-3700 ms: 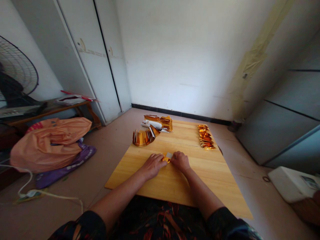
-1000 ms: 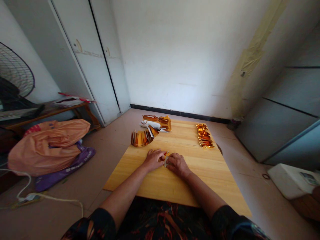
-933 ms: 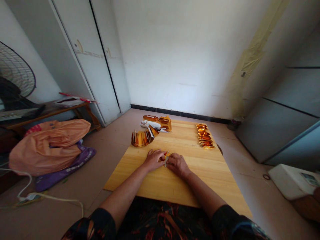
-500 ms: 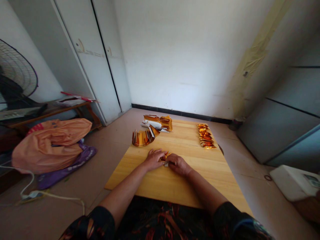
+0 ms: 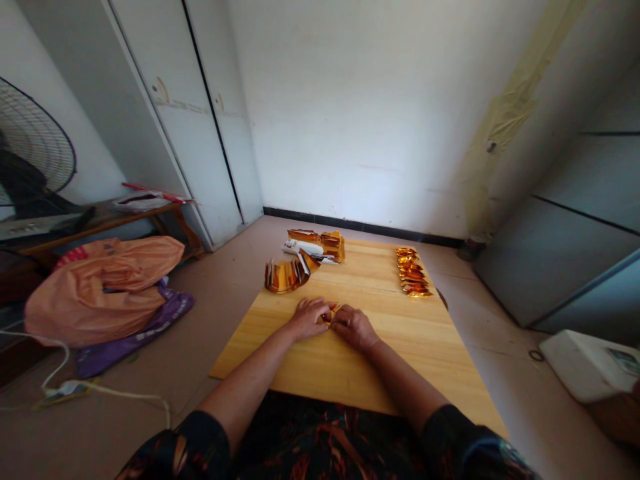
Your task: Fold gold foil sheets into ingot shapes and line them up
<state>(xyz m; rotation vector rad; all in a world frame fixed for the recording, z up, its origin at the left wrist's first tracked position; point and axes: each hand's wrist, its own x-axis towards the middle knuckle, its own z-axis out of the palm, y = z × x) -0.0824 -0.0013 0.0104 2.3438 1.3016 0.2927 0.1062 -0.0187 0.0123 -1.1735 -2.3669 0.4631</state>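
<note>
Both my hands meet over the near middle of a wooden table (image 5: 400,360). A small piece of orange-gold foil (image 5: 337,308) shows between them, mostly hidden by my fingers. My left hand (image 5: 309,319) rests on the tabletop with its fingers curled onto the foil's left side. From the right, my right hand (image 5: 355,326) pinches the foil close to the left fingertips. Ahead and to the left stands a curved row of gold foil sheets (image 5: 286,275). At the far right of the table lies a row of crumpled shiny gold foil packets (image 5: 412,273).
Behind the curved row lie more gold foil sheets (image 5: 334,245) and a white packet (image 5: 303,248). An orange bag (image 5: 100,287) and a purple bag (image 5: 125,340) sit on the floor at left, near a cable (image 5: 125,395). A white box (image 5: 590,363) stands at right.
My right hand has shifted slightly, its fingers turning up at the foil. A pale bit seen between the hands before is now out of sight. My left hand has barely moved.
</note>
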